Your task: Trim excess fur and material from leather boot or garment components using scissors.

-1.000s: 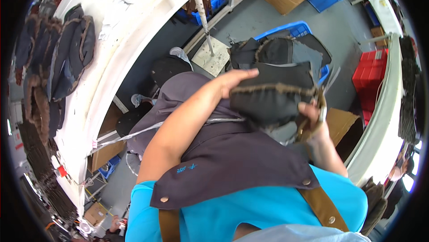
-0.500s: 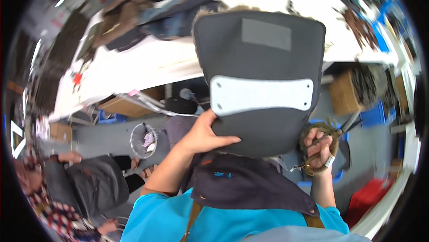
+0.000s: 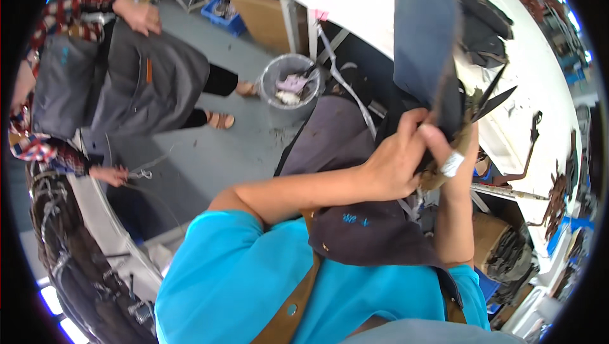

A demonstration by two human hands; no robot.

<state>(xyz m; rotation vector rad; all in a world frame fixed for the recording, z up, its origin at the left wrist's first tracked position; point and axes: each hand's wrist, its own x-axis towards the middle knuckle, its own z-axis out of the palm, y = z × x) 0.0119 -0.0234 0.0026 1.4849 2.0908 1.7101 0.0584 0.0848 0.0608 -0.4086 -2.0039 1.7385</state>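
A dark grey-blue padded panel point(image 3: 424, 33) with a furry edge is held upright and turned partly edge-on in front of me. My left hand point(image 3: 403, 157) is closed on its lower edge, thumb and fingers pinching it. My right hand point(image 3: 468, 148) is close beside it, largely hidden behind the wrapped handle and my left hand. It holds scissors point(image 3: 491, 99), whose dark blades point up and right, apart from each other. The scissors' handle is wrapped in olive-brown material with a white tag.
A white worktable point(image 3: 361, 11) curves across the far side, with dark pieces on its right. A bin point(image 3: 290, 80) with scraps stands on the floor. At left sits another person in a grey apron point(image 3: 149, 84). A cardboard box point(image 3: 491, 233) is at lower right.
My view has swung left. The panel, earlier facing me with its white plate showing, has turned edge-on. My two hands have come together at its lower edge.
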